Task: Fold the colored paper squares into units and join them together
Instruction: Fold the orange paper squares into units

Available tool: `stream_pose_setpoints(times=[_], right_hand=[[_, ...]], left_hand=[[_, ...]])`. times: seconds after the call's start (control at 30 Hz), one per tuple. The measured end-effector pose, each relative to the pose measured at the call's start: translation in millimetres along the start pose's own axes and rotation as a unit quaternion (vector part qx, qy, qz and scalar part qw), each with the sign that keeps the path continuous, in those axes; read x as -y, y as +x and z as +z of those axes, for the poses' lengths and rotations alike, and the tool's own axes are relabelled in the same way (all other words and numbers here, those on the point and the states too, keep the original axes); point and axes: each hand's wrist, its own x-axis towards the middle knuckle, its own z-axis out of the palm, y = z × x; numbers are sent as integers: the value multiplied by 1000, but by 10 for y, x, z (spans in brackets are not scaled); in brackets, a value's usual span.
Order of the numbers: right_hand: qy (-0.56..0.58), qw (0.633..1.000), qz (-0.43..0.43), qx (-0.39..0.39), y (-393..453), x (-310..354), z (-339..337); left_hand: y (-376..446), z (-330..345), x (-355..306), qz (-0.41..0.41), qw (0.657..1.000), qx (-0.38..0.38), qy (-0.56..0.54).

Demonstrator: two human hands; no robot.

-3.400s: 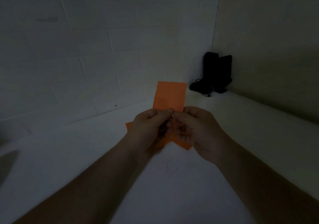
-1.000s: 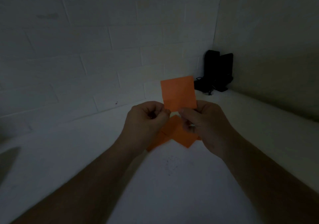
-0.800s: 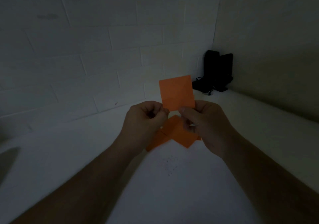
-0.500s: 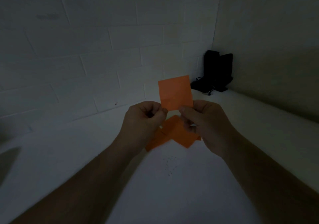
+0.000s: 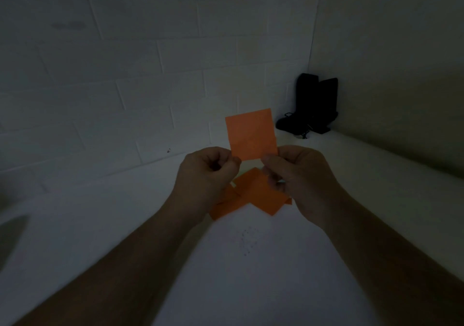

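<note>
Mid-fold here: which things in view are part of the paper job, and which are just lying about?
Part of the job:
- orange paper piece, pinched by left hand and right hand
- orange papers beneath the hands

Lying about:
- black object in the corner
- white table

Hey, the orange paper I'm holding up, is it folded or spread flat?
Spread, mostly flat and upright. The orange paper shows one face with faint crease lines; the left hand and right hand pinch its bottom corners.

Head-worn, facing down, near hands (image 5: 251,182)
</note>
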Motion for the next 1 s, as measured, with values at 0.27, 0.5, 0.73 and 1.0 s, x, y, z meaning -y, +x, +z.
stream_pose_setpoints(times=[0.27, 0.5, 0.73, 1.0], right_hand=[[16, 1000, 12, -9, 10, 11, -4], [24, 999, 30, -7, 7, 15, -24], [13, 999, 25, -16, -1, 50, -33], [89, 995, 45, -20, -20, 43, 69]], left_hand=[[-6, -22, -39, 8, 1000, -5, 21], [-1, -34, -35, 9, 1000, -7, 21], [23, -60, -6, 13, 1000, -10, 7], [14, 64, -123, -104, 971, 38, -213]])
